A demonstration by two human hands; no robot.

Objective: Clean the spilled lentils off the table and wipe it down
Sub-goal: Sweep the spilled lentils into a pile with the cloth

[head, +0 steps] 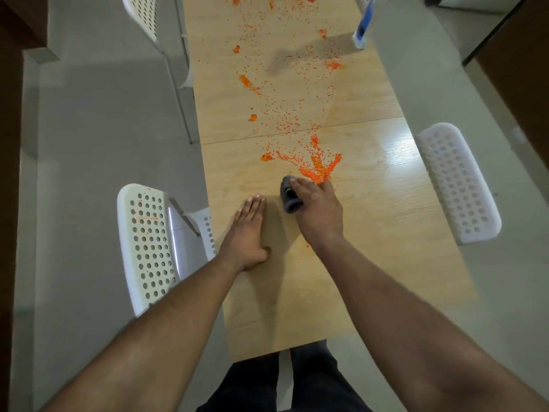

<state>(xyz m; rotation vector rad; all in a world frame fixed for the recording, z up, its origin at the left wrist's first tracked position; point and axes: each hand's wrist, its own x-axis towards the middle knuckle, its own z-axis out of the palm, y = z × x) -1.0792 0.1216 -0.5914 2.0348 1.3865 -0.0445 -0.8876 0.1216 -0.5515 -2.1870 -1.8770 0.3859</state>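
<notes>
On the near half of the table (371, 263), the right hand (319, 209) grips a grey cloth (287, 197) beside orange lentils (318, 166); the left hand (248, 233) rests flat, fingers straight.

No legible text — none anywhere.

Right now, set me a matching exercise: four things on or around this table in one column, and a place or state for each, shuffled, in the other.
Things
1. left hand
2. grey cloth
3. lentils
4. blue and white bottle

Places or states
A. standing at the far right edge of the table
B. scattered in orange piles and trails down the middle
C. lying flat on the wood, fingers straight
D. bunched under the right hand

Pairs: 1-C, 2-D, 3-B, 4-A
</notes>
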